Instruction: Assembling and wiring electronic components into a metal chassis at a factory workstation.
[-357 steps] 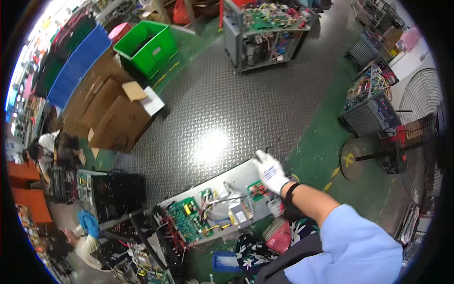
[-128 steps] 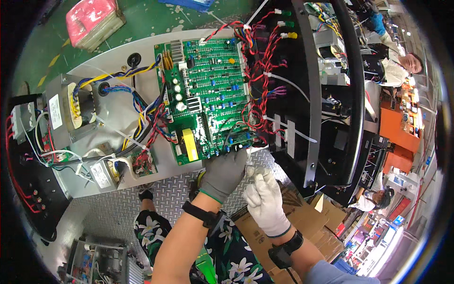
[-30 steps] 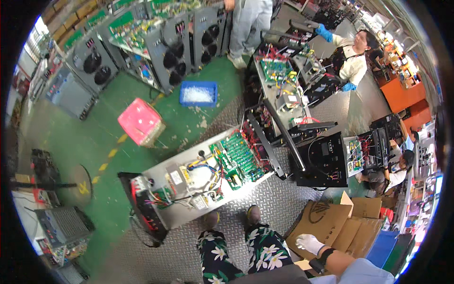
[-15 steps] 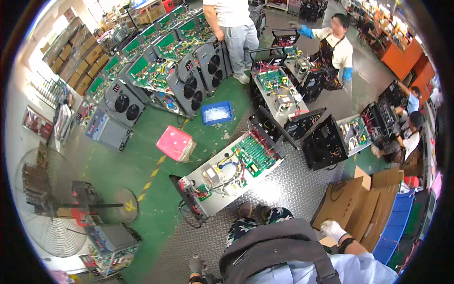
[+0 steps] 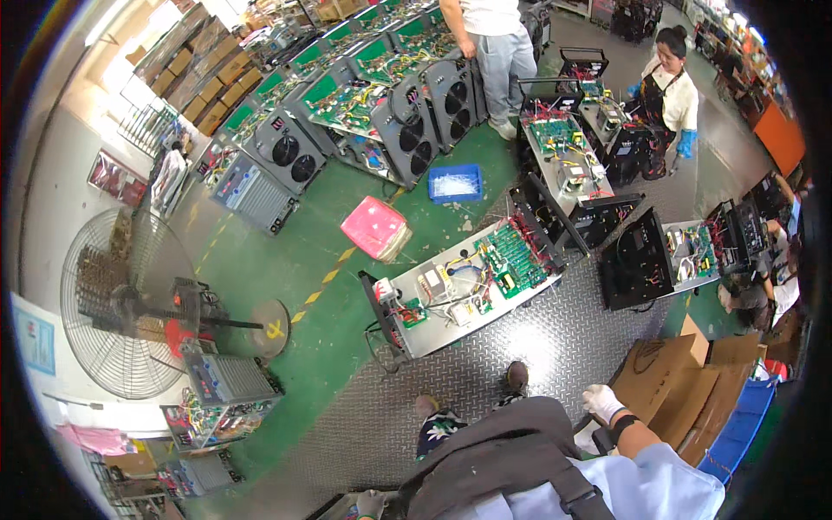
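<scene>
My right hand (image 5: 602, 402), in a white glove with a black band at the wrist, is at the lower right beside an open cardboard box (image 5: 656, 364). Its fingers curl in and no object shows in them. At the bottom edge is my left hand (image 5: 371, 503), also gloved, partly cut off by the frame; its fingers are too small to read. Ahead of my feet lies an opened electrical unit (image 5: 468, 293), a long metal tray with green circuit boards, wires and black end panels. Neither hand touches it.
A pink-topped bundle (image 5: 376, 227) and a blue bin (image 5: 455, 184) sit on the green floor. A large fan (image 5: 130, 303) stands at left. Rows of opened units (image 5: 364, 104) line the back. Two people work beyond; more open units (image 5: 663, 256) are at right.
The view has shifted, so the units, bin and fan appear further right. My feet have stepped apart. My left hand is lower in the picture. The co-worker's raised blue-gloved arm has come down.
</scene>
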Tool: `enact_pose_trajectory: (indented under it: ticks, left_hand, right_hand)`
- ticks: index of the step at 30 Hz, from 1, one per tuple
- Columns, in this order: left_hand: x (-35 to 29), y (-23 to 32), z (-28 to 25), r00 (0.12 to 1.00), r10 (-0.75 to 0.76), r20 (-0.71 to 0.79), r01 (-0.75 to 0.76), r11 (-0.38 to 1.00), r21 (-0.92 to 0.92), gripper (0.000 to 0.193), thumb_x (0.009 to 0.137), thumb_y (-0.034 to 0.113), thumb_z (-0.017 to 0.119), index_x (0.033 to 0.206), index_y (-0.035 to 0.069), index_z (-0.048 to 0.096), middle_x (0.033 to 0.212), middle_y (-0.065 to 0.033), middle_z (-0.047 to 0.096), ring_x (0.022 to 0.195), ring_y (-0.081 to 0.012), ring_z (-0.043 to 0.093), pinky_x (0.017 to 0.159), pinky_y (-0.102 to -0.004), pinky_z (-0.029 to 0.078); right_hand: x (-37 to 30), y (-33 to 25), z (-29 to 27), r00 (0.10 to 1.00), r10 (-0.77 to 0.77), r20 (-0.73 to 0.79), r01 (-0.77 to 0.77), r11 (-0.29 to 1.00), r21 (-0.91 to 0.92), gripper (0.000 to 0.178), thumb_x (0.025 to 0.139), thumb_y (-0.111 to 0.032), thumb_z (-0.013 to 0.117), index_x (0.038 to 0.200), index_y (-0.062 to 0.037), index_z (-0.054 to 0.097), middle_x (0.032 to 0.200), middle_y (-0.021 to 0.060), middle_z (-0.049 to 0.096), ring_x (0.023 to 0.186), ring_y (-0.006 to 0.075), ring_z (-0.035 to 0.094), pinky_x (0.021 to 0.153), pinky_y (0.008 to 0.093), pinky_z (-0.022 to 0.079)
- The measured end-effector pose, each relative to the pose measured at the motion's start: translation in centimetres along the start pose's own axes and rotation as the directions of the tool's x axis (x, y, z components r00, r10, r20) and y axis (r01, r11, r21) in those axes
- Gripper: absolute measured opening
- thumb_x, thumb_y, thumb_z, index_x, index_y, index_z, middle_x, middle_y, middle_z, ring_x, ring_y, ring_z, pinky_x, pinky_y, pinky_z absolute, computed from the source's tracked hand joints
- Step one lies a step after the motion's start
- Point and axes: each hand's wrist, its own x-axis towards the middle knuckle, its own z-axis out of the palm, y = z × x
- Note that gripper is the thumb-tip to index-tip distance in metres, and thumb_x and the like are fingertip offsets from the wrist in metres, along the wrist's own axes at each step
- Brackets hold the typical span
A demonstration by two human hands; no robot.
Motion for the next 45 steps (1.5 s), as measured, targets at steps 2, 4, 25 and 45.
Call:
enact_pose_trajectory:
  ticks: [2,4,25,45]
  left_hand:
    - [0.5,-1.0,1.0,1.0,0.028,-0.007,-0.028,0.999,-0.025,0.023,0.082,0.024,0.057,0.09,0.004,0.063,0.083,-0.0154,0.066,0.08,-0.0334,0.063,0.072,-0.0431,0.051]
    - [2.3,-3.2,1.8,0.998,0.06,-0.024,-0.061,0.998,-0.034,0.023,0.082,0.025,0.057,0.091,0.003,0.063,0.084,-0.0157,0.066,0.081,-0.0336,0.063,0.073,-0.0432,0.051]
    - [21.7,-37.8,-19.1,0.973,0.206,-0.106,-0.197,0.976,0.089,0.029,0.085,0.028,0.054,0.099,0.003,0.061,0.092,-0.0187,0.063,0.089,-0.035,0.06,0.078,-0.0442,0.049]
    - [56.2,-36.8,-59.9,0.856,0.517,0.014,-0.494,0.81,0.316,0.035,0.088,0.031,0.052,0.107,0.002,0.059,0.1,-0.0215,0.061,0.097,-0.0363,0.057,0.083,-0.0451,0.047]
  right_hand:
    - [-0.4,-2.0,1.2,0.991,-0.127,-0.029,0.123,0.986,-0.109,0.025,0.082,-0.025,0.055,0.1,-0.0084,0.064,0.102,0.0128,0.065,0.084,0.0285,0.063,0.074,0.0391,0.052]
    - [-2.3,-9.6,1.6,0.996,0.017,-0.085,-0.011,0.997,0.072,0.023,0.083,-0.023,0.052,0.092,-0.0051,0.064,0.086,0.014,0.066,0.074,0.0321,0.064,0.069,0.0382,0.052]
    - [3.8,-39.5,20.0,0.904,0.118,-0.412,-0.246,0.93,-0.274,0.038,0.077,-0.033,0.052,0.104,-0.0081,0.065,0.098,0.0207,0.065,0.096,0.0363,0.062,0.085,0.0443,0.048]
    - [20.0,-64.6,17.4,0.86,0.306,-0.409,-0.312,0.949,0.053,0.041,0.084,-0.04,0.057,0.103,-0.0049,0.064,0.094,0.0168,0.065,0.074,0.0252,0.064,0.066,0.0386,0.051]
